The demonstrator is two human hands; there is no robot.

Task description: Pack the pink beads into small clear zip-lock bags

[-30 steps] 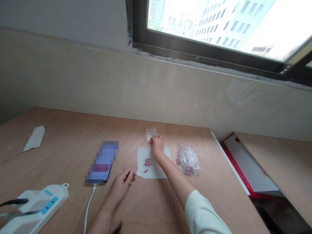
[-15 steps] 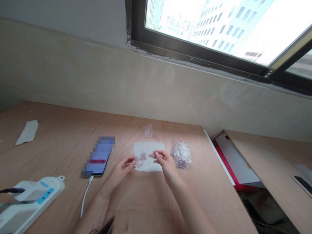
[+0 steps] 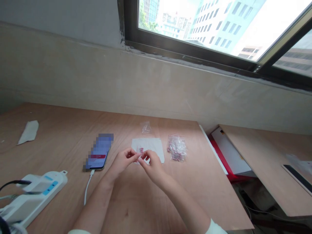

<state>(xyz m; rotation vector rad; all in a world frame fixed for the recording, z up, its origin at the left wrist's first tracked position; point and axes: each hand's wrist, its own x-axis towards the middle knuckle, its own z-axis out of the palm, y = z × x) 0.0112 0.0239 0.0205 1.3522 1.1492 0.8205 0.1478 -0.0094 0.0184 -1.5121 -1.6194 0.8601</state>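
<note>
My left hand and my right hand meet fingertip to fingertip, both closed in a pinch. Between them is a small clear plastic bag with several red-pink bead-like pieces in it; the fingers partly hide it. The bag is over a white sheet of paper. A larger clear zip bag, full of small packets with reddish bits, lies right of the paper. Behind the paper lies another small clear bag.
A phone with a white charging cable lies to the left. A white power strip with plugs sits front left. A torn piece of paper is at the far left. Right of the table is a gap, then another tabletop.
My right hand has moved left from above the paper to meet my left hand. My left hand has shifted slightly right, its fingers closer together. The camera view has shifted a little.
</note>
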